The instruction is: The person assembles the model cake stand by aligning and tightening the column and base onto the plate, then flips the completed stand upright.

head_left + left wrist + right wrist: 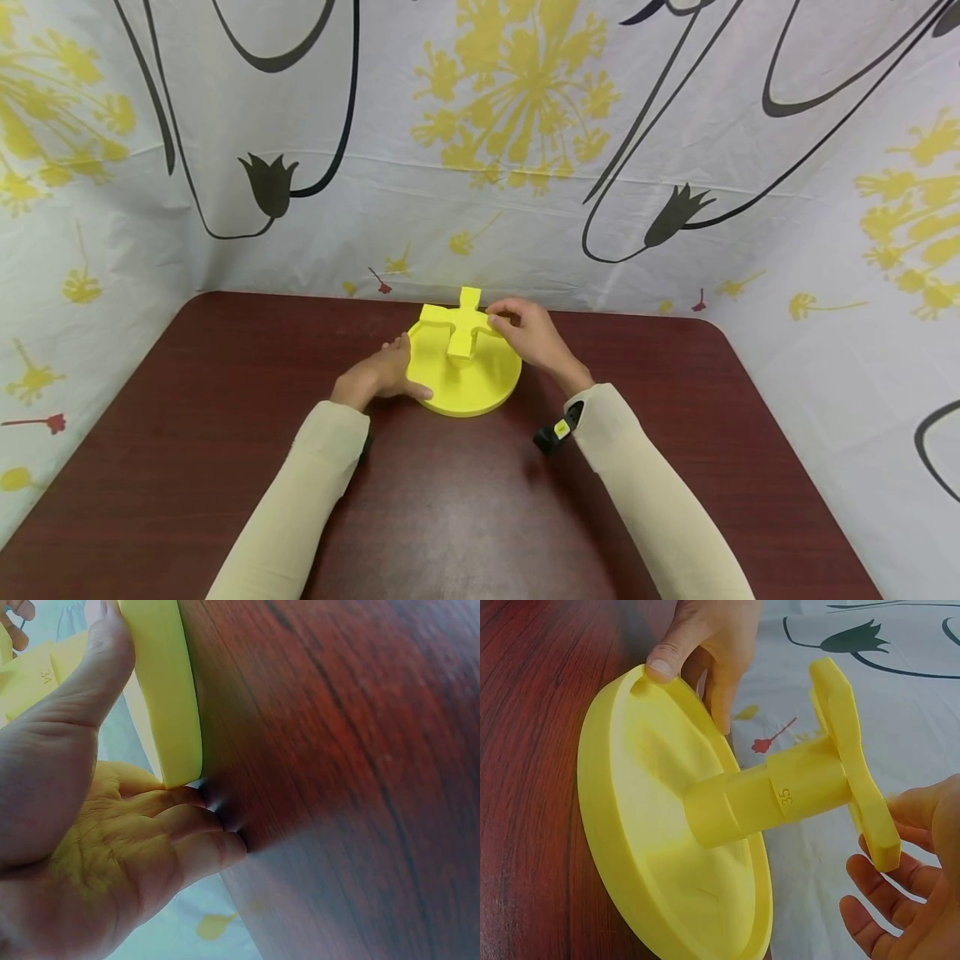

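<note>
A yellow round dish-like base (468, 393) rests on the table towards its far side. From its middle rises a stepped cylindrical post (739, 799) with small marking on its collar. On top of the post sits a yellow cross-shaped handle (467, 319). My left hand (378, 372) grips the left edge of the base, thumb over the rim and fingers along the outer side. At the handle's right arm is my right hand (531, 335), its thumb and fingers bent around the arm's end. In the right wrist view, the right thumb is partly hidden by the arm.
A dark red-brown wooden table (457, 508) lies under everything. White cloth with yellow and grey flower prints (517, 142) hangs behind and at both sides. A black wrist device (551, 435) sits at the right cuff.
</note>
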The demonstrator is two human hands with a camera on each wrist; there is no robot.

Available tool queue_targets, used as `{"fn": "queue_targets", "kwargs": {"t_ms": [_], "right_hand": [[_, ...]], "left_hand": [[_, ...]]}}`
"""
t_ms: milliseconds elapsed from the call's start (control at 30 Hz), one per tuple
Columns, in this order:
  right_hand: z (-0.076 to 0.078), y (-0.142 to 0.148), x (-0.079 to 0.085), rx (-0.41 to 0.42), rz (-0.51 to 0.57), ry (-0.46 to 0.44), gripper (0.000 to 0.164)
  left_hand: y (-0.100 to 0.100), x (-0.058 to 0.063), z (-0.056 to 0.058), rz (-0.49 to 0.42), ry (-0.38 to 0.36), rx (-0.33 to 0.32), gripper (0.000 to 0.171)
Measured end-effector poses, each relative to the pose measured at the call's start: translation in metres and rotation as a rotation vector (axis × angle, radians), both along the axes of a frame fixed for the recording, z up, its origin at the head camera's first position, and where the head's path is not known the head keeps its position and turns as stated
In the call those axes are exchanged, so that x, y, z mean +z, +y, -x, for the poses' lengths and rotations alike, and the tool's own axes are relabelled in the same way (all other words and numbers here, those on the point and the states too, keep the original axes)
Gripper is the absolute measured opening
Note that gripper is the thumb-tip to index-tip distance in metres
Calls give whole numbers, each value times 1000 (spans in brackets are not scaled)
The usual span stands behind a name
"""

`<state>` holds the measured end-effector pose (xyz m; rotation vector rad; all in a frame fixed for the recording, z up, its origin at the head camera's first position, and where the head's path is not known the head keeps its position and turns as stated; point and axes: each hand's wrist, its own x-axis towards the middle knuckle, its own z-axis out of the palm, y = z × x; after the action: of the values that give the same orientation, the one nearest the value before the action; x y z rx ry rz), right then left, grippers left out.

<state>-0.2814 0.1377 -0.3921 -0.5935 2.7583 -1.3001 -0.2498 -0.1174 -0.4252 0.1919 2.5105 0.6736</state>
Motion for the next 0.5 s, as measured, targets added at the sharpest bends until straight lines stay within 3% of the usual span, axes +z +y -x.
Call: {"fn": "queue_targets", "kwargs": {"t_ms": [500], "right_hand": [[-2, -4, -2, 43, -31, -5, 21]], "left_hand": [[0, 0, 1, 1, 7, 14, 115]]}}
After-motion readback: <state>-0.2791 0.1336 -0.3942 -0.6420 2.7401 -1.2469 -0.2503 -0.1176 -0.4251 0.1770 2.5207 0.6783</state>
